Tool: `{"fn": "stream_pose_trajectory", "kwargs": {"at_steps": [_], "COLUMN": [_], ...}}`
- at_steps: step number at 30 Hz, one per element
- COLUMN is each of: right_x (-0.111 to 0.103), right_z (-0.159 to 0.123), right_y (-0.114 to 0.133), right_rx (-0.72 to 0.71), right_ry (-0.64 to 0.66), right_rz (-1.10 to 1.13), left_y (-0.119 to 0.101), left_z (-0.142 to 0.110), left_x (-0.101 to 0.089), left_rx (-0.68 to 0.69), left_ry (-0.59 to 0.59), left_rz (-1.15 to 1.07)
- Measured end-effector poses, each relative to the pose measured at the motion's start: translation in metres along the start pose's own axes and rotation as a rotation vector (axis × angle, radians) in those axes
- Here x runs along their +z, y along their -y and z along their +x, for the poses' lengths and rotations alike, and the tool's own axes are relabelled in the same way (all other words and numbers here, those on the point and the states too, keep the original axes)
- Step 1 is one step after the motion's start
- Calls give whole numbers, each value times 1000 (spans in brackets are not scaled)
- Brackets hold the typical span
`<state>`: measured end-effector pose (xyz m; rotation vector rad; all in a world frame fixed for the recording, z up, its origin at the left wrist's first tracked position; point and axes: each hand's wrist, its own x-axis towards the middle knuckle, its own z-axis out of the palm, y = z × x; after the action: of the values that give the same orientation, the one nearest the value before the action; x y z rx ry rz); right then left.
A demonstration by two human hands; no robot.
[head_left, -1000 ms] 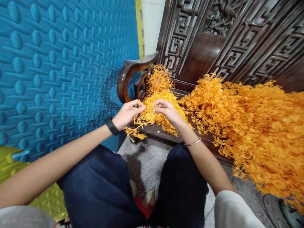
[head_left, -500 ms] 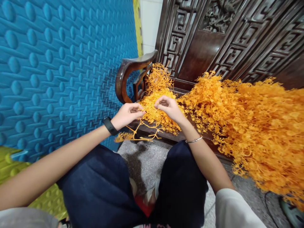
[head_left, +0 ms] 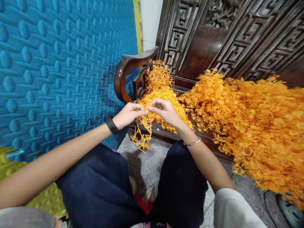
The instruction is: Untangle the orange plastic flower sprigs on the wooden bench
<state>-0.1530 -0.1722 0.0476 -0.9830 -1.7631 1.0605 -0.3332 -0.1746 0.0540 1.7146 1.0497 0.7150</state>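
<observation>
Speckled floor point(head_left: 155, 155) lies below your two hands: the left hand point(head_left: 130, 115) pinches one orange strand point(head_left: 143, 144) hanging by the front edge of the bench point(head_left: 206, 137); the right hand point(head_left: 165, 111) curls beside it, hold unclear. You appear to be picking at this strand; next calls for steady fingertips. Beyond, two orange heaps point(head_left: 251, 126) occupy the bench, one beside the armrest point(head_left: 120, 76).

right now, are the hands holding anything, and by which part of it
The left hand pinches an orange sprig by its upper end, the rest hanging below. Whether the right hand, close by, also grips it cannot be told.
</observation>
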Motion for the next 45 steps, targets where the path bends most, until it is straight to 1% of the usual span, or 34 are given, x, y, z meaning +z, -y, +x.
{"fn": "stream_pose_trajectory", "kwargs": {"at_steps": [3, 6, 8, 9, 10, 11, 12, 13, 14, 15, 16, 17, 18, 19, 20, 21, 22, 23, 25, 27, 32, 34, 36, 37, 38, 39, 41, 43, 45], "right_x": [0, 11, 18, 17, 12, 1, -15, -35, -57, -80, -100, -116, -127, -132, -133, -130, -125, -120, -111, -108, -113, -114, -112, -109, -104, -99, -84, -66, -49], "right_z": [5, 10, 12, 14, 15, 17, 18, 18, 16, 13, 9, 4, -1, -6, -9, -11, -11, -10, -6, -1, 1, 1, 0, 0, 0, 0, -1, -2, -4], "right_y": [-6, -9, -9, -9, -9, -10, -11, -12, -15, -18, -22, -26, -31, -37, -42, -47, -51, -55, -61, -66, -78, -79, -74, -70, -64, -57, -42, -27, -16], "right_rx": [50, 86, 85, 77, 72, 77, 80, 100, 127, 103, 72, 93, 153, 225, 303, 367, 411, 429, 439, 455, 522, 532, 497, 460, 410, 353, 250, 168, 102], "right_ry": [-95, -207, -279, -327, -399, -488, -598, -743, -824, -925, -1038, -1123, -1091, -1009, -898, -787, -706, -668, -657, -636, -555, -561, -598, -598, -566, -498, -287, -83, 44], "right_rz": [20, 87, 135, 154, 171, 195, 223, 259, 316, 357, 350, 309, 301, 303, 299, 281, 239, 171, 8, -120, -304, -361, -367, -335, -282, -217, -96, -34, -21], "left_y": [-4, -8, -11, -12, -12, -13, -13, -13, -13, -12, -11, -10, -8, -5, -3, 0, 3, 5, 7, 6, -1, -2, -1, -1, -1, -1, -1, -2, -3], "left_z": [2, 6, 8, 8, 7, 4, 1, -3, -8, -12, -15, -17, -17, -16, -13, -10, -7, -4, 1, 2, 1, 0, 0, 0, 0, 0, 0, 0, 1], "left_x": [3, 7, 9, 10, 10, 11, 12, 12, 12, 13, 13, 13, 12, 12, 11, 10, 9, 8, 5, 3, 1, 1, 1, 0, 0, 0, -1, 0, 0], "left_rx": [-26, -23, 4, 17, 25, 27, 24, 19, 15, 19, 29, 42, 54, 61, 62, 57, 42, 19, -36, -86, -143, -145, -143, -141, -137, -132, -129, -134, -141], "left_ry": [-31, -81, -106, -118, -126, -124, -108, -82, -46, -15, 11, 29, 41, 52, 62, 69, 73, 73, 59, 44, 26, 14, 11, 9, 5, 0, -14, -28, -41], "left_rz": [-14, -32, -35, -34, -27, -12, 10, 35, 57, 69, 71, 70, 69, 72, 80, 87, 87, 77, 36, -11, -41, -42, -53, -61, -68, -75, -88, -97, -104]}}
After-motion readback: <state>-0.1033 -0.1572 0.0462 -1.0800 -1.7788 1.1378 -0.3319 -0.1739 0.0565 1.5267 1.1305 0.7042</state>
